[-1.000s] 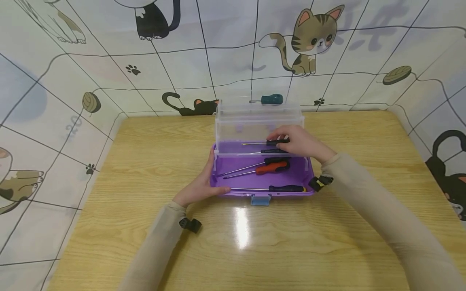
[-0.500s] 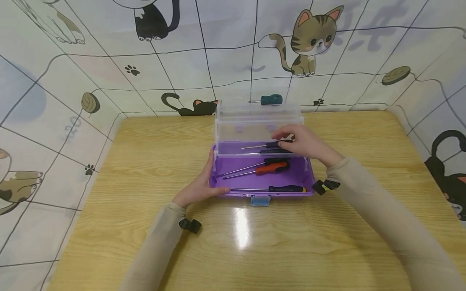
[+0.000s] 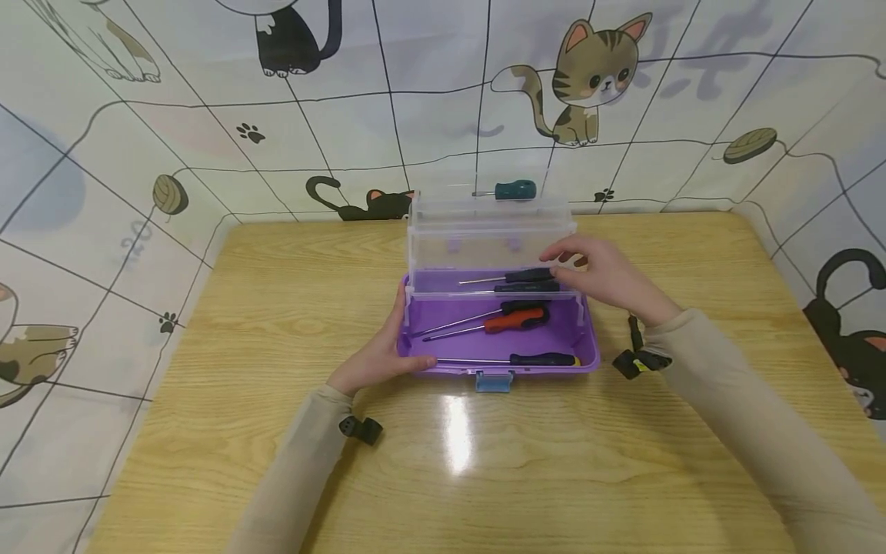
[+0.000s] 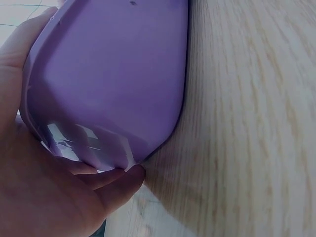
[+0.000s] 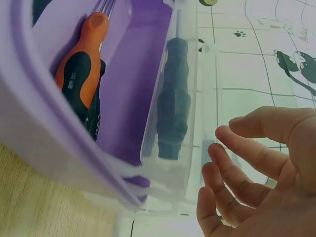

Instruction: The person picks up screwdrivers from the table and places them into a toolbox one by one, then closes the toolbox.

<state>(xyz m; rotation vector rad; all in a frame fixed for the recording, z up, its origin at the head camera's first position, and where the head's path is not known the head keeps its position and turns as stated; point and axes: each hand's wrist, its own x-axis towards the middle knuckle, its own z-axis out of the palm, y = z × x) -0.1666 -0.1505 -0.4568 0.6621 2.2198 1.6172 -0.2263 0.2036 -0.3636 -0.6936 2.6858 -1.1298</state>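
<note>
A purple toolbox [image 3: 564,370] with a clear lid [image 3: 428,250] raised at the back stands on the table. My left hand [image 3: 367,362] grips its left end, thumb along the front rim and fingers around the end wall. Two screwdrivers with black handles, the rear screwdriver [image 3: 531,275] and the front screwdriver [image 3: 533,288], show behind clear plastic. My right hand [image 3: 612,277] is beside their handle ends, fingers loosely bent and apart; nothing is held in the right wrist view. Below lie an orange-and-black screwdriver [image 3: 515,319], another black screwdriver [image 3: 522,306] and a long black screwdriver [image 3: 543,359] along the front.
A teal-handled screwdriver [image 3: 515,190] lies at the top of the clear lid, near the cat-patterned wall covering [image 3: 443,123]. A blue latch [image 3: 494,382] hangs at the toolbox's front. Beside my right wrist is a slim dark object [image 3: 634,332], partly hidden.
My right hand has let go of the rear black-handled screwdriver, which now lies lower in the box, and has drawn away to the right. The left hand stays on the toolbox.
</note>
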